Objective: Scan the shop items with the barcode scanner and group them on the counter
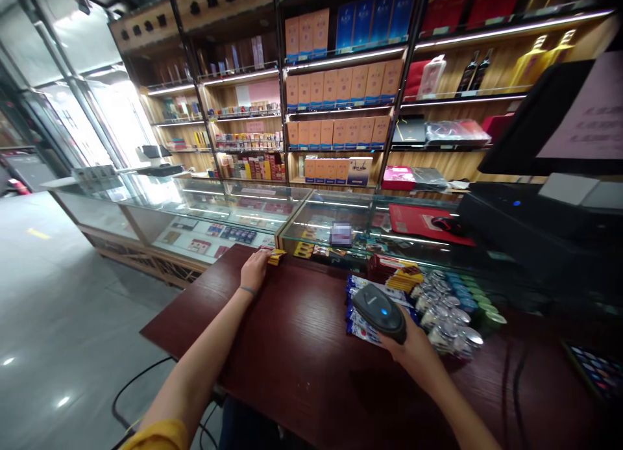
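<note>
My left hand point(254, 271) is at the far edge of the dark red table, its fingers closed on a small stack of yellow packets point(277, 258). In my right hand point(413, 343) is a black barcode scanner point(377, 309) with a blue light showing, held above the blue and white packets point(359, 326) and hiding part of them. Just beyond these lies a row of yellow packets point(405, 277). Jars with silver lids point(445, 317) stand close by on the right, beside blue and green cans point(470, 294).
Behind the table point(302, 346) runs a glass display counter point(233, 206), with a red mat point(423, 223) and a mouse point(445, 224) on it. A black monitor point(525, 122) rises at right. Shelves with boxes point(343, 86) line the back. Cables point(141, 372) hang at left.
</note>
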`<state>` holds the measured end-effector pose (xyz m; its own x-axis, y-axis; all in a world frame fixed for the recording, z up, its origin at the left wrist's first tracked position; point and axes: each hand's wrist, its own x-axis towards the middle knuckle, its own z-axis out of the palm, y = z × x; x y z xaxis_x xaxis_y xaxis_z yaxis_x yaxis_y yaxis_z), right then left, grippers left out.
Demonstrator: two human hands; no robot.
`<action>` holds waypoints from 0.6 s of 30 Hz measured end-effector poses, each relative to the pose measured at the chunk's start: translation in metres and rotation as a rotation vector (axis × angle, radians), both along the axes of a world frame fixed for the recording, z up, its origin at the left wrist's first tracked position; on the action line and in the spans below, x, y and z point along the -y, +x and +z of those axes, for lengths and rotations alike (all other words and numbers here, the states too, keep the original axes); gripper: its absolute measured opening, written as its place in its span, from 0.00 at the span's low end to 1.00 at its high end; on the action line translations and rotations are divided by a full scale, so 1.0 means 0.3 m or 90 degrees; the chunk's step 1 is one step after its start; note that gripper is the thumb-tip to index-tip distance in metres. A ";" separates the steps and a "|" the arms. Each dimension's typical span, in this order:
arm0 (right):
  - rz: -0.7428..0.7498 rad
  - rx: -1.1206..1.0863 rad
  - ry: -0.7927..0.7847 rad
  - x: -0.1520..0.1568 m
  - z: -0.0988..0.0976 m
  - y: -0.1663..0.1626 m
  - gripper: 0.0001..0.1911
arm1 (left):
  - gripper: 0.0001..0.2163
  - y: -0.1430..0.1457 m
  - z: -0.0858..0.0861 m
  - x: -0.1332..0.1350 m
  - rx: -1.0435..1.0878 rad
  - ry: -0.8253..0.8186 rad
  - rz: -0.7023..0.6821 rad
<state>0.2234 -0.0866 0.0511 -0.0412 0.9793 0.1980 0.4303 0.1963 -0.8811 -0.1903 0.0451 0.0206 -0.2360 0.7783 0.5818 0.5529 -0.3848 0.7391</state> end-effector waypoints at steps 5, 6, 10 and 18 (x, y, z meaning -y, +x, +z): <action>-0.016 0.006 0.013 -0.014 -0.015 0.018 0.24 | 0.07 -0.068 -0.032 -0.033 -0.257 -0.032 0.011; -0.022 0.007 0.011 -0.017 -0.019 0.023 0.25 | 0.07 -0.075 -0.039 -0.041 -0.270 -0.044 0.000; -0.036 -0.002 0.002 -0.028 -0.036 0.042 0.27 | 0.07 -0.082 -0.058 -0.076 -0.223 -0.065 -0.040; -0.040 -0.029 0.011 -0.032 -0.033 0.045 0.26 | 0.11 -0.073 -0.055 -0.122 -0.319 -0.104 -0.038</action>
<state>0.2369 -0.0769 0.0413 0.0299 0.9762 0.2150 0.4018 0.1852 -0.8968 -0.2122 0.0819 0.0042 0.0872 0.8720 0.4817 0.8341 -0.3283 0.4434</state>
